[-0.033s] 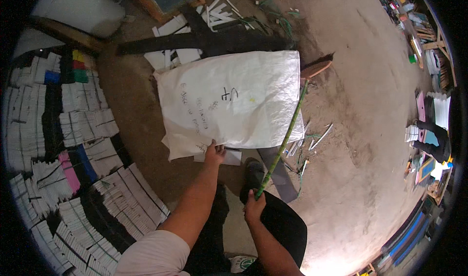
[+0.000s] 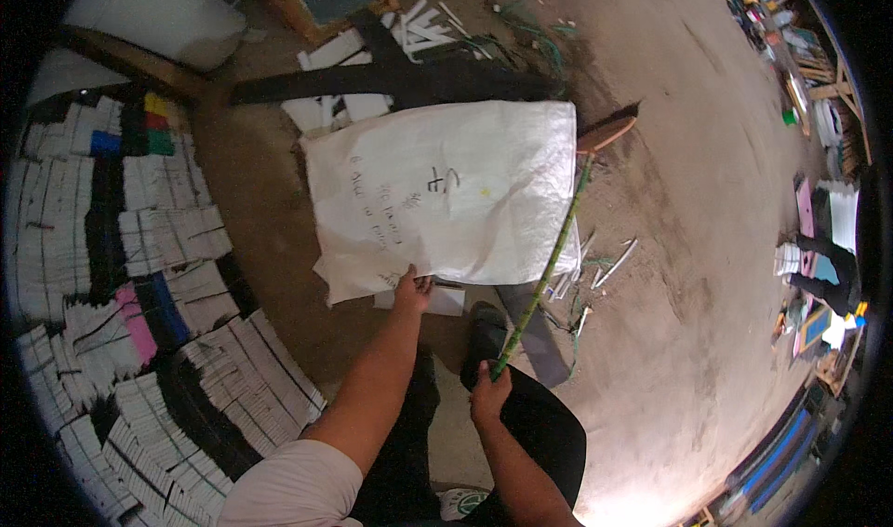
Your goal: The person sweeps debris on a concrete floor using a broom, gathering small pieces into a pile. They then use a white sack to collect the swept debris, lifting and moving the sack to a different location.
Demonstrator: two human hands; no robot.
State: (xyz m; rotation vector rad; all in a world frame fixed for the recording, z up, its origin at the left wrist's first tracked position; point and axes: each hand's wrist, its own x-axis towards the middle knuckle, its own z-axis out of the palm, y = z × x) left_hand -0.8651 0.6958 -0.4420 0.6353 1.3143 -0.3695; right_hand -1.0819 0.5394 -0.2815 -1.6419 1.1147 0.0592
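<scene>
Reaching, left grip (image 2: 413, 291) touching white sack (image 2: 493, 220), closure unclear, right grip (image 2: 489, 397) clasping green stick (image 2: 519, 330)

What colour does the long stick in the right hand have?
Stick: mostly green, with some darker marks; the head view shows it best.

The right hand (image 2: 490, 395) hides the lower end of the green stick (image 2: 544, 273), the white sack (image 2: 526, 192) part of a dark strip (image 2: 542, 348).

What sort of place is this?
Probably a workshop or storeroom: stacks of white pieces fill the left, white scraps litter the floor, and a large white sack lies in front.
</scene>
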